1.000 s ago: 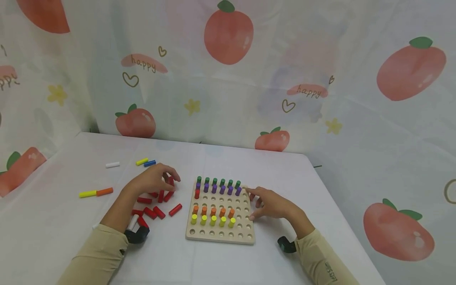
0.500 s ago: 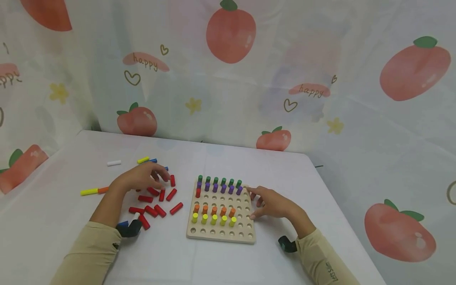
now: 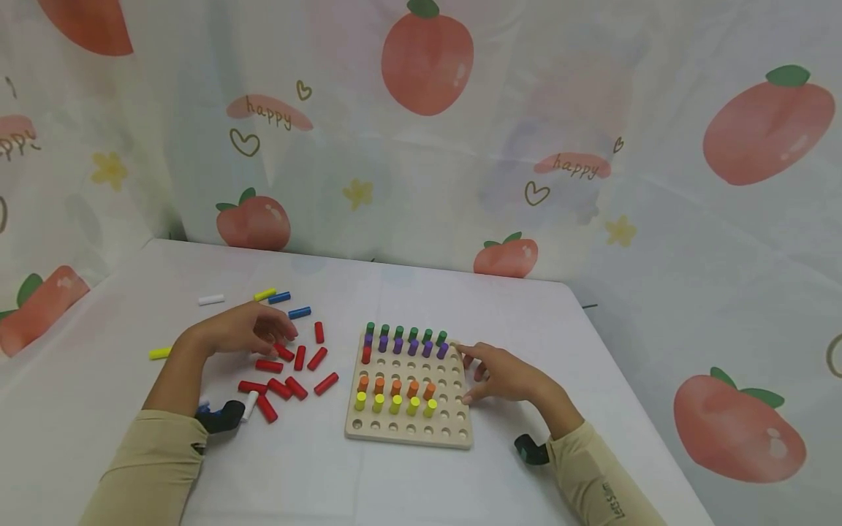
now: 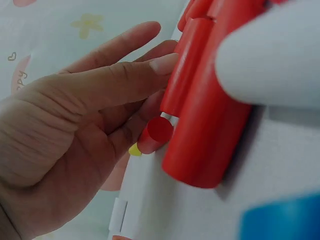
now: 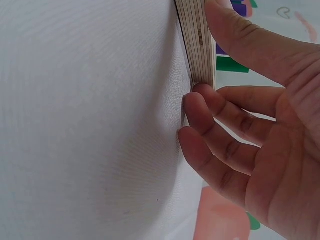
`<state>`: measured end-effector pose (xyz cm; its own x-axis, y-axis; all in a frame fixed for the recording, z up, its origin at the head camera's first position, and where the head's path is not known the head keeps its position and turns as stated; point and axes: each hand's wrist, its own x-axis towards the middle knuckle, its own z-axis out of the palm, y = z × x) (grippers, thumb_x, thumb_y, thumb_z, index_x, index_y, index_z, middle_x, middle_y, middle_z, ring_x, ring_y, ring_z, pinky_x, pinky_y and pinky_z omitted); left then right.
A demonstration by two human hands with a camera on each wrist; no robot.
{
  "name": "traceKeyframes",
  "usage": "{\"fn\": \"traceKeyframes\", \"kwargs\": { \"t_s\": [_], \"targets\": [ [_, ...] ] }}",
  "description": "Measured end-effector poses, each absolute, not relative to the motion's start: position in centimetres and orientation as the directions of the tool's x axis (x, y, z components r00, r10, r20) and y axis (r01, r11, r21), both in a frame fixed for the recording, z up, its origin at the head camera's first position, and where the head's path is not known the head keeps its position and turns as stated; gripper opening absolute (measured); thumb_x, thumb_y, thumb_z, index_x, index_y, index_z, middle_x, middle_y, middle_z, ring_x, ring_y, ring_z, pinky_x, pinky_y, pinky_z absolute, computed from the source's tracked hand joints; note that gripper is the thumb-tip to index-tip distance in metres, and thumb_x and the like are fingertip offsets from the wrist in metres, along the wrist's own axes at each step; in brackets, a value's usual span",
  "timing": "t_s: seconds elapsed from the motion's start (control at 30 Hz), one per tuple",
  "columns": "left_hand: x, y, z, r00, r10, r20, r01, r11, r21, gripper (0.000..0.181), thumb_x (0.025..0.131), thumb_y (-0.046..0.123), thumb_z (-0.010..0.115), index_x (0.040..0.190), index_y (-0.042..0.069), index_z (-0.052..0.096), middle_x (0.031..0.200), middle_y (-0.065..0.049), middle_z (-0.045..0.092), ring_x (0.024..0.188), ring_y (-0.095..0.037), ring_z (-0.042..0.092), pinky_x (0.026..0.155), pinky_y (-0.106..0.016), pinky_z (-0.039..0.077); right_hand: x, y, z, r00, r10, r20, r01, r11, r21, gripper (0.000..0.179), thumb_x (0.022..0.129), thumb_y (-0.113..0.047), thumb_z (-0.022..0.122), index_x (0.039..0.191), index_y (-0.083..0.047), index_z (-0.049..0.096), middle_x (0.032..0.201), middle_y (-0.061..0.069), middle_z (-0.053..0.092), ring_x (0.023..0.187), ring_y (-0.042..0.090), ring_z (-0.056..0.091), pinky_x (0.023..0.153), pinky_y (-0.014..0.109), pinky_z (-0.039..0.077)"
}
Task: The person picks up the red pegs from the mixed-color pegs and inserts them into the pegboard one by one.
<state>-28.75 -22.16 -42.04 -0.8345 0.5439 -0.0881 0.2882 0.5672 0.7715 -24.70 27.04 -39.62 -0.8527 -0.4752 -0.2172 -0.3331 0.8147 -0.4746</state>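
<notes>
A wooden pegboard (image 3: 427, 441) on the table holds rows of green, purple, orange and yellow pegs and one red peg (image 3: 366, 355) at its left side. My left hand (image 3: 240, 326) hovers over loose red pegs (image 3: 296, 388) left of the board, fingers loosely bent. In the left wrist view, its thumb and fingers are beside a red peg (image 4: 187, 70); nothing is seen gripped. My right hand (image 3: 503, 374) touches the board's right edge, the thumb near the middle and index finger at the far corner. Its other fingers rest by the tabletop in the right wrist view.
Two blue pegs (image 3: 300, 313), a yellow peg (image 3: 265, 294) and a white peg (image 3: 211, 299) lie farther back on the left. Another yellow peg (image 3: 160, 353) lies beyond the left wrist. A white peg (image 3: 250, 406) is by the wrist camera. A printed curtain (image 3: 408, 161) hangs behind the table.
My left hand has moved left across the loose red pegs, uncovering some red pegs and a blue one. My right hand stays at the board's edge.
</notes>
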Motion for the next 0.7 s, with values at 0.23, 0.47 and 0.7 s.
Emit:
{"fn": "traceKeyframes", "kwargs": {
  "t_s": [0.23,0.47,0.7],
  "targets": [
    [-28.86,-22.23,-42.39,-0.829,0.554,-0.075,0.298,0.552,0.779,0.04,0.084,-0.003,0.082,0.121,0.007,0.071,0.115,-0.006,0.07,0.102,-0.025,0.067,0.083,-0.031,0.059,-24.71,27.11,-39.73,-0.855,-0.471,-0.218,-0.33,0.817,-0.473,0.089,0.08,-0.021,0.091,0.155,-0.005,0.046,0.116,0.002,0.058,0.096,0.021,0.056,0.075,0.032,0.052],
    [-28.91,-21.71,-42.09,-0.832,0.549,-0.083,0.299,0.569,0.766,0.04,0.084,-0.005,0.081,0.121,0.007,0.071,0.113,-0.005,0.07,0.102,-0.025,0.067,0.084,-0.033,0.059,-24.55,27.18,-39.53,-0.859,-0.462,-0.22,-0.324,0.824,-0.466,0.089,0.08,-0.021,0.091,0.155,-0.004,0.045,0.117,0.003,0.058,0.095,0.021,0.056,0.075,0.032,0.052],
    [-28.73,-21.83,-42.1,-0.846,0.528,-0.073,0.286,0.566,0.773,0.041,0.086,-0.002,0.081,0.124,0.007,0.07,0.115,-0.006,0.069,0.103,-0.026,0.066,0.081,-0.033,0.06,-24.63,27.18,-39.57,-0.853,-0.473,-0.22,-0.333,0.818,-0.468,0.089,0.08,-0.023,0.091,0.155,-0.005,0.046,0.117,0.002,0.058,0.096,0.02,0.056,0.075,0.032,0.052]
  ]
}}
